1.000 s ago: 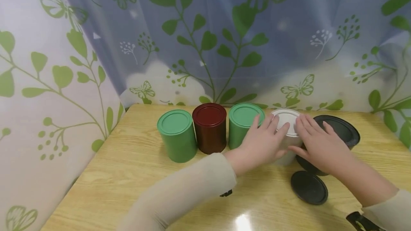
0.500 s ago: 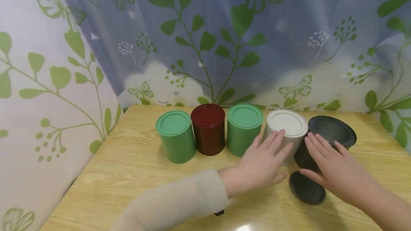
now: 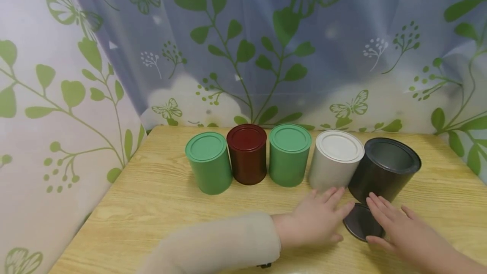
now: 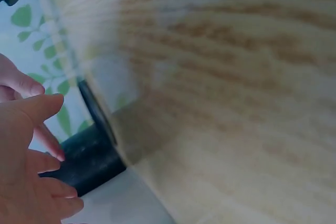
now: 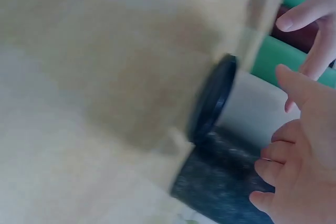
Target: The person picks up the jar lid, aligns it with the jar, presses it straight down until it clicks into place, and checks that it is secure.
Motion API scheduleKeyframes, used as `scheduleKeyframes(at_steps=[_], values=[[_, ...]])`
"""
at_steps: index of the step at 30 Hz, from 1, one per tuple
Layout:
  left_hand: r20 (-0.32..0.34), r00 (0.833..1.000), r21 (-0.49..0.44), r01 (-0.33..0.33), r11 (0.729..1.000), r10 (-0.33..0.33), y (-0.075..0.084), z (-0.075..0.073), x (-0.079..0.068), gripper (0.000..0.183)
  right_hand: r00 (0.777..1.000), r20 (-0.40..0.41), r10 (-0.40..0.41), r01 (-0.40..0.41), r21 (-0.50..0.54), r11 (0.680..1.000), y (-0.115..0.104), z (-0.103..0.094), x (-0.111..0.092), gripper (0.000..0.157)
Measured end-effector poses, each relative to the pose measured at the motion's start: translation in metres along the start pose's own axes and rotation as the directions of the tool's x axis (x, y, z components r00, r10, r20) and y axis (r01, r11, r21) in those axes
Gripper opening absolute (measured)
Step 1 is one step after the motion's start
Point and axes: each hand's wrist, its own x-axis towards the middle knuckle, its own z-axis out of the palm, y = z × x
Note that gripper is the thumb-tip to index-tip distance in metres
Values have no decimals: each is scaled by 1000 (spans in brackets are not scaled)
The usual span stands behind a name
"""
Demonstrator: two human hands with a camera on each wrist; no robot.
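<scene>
A round black lid [image 3: 361,221] lies on the table between the two hands. My left hand [image 3: 313,221], fingers extended, hovers over the table just left of the lid. On the lid's right side is my right hand [image 3: 409,229], also with straight fingers; whether it touches the lid I cannot tell. Behind them stands a black can [image 3: 376,183] with a hollow-looking top, tilted in view. Beside it is a white can [image 3: 332,172] with its white lid on. In the left wrist view the lid [image 4: 97,111] appears near the black can [image 4: 86,161]. Neither hand grips anything.
Left of the white can stand a green can [image 3: 288,162], a dark red can [image 3: 248,160] and another green can [image 3: 211,168], all lidded. They form a row on the wooden table [image 3: 152,210]. A leaf-patterned curtain [image 3: 228,54] hangs behind.
Both hands have left the white can's top and come down toward me, to either side of the black lid. The cans and the lid have stayed in place.
</scene>
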Motion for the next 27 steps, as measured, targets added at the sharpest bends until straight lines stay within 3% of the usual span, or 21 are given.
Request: scheduleKeyframes(at_steps=[3, 9, 17, 21, 27], values=[[54, 998, 10, -21, 1000, 20, 8, 5, 6, 77, 996, 86, 13, -19, 61, 998, 6, 12, -4, 83], [182, 983, -21, -20, 1000, 24, 21, 9, 20, 75, 985, 175, 4, -33, 159, 987, 11, 27, -6, 81], [276, 961, -48, -16, 999, 28, 27, 9, 30, 68, 985, 172, -14, -19, 191, 981, 8, 26, -4, 75], [297, 954, -43, -21, 999, 33, 26, 9, 24, 67, 989, 147, -26, -5, 209, 978, 7, 25, -6, 72], [293, 955, -32, -27, 999, 35, 26, 11, 12, 68, 996, 80, -29, 15, 168, 986, 7, 27, -8, 81]])
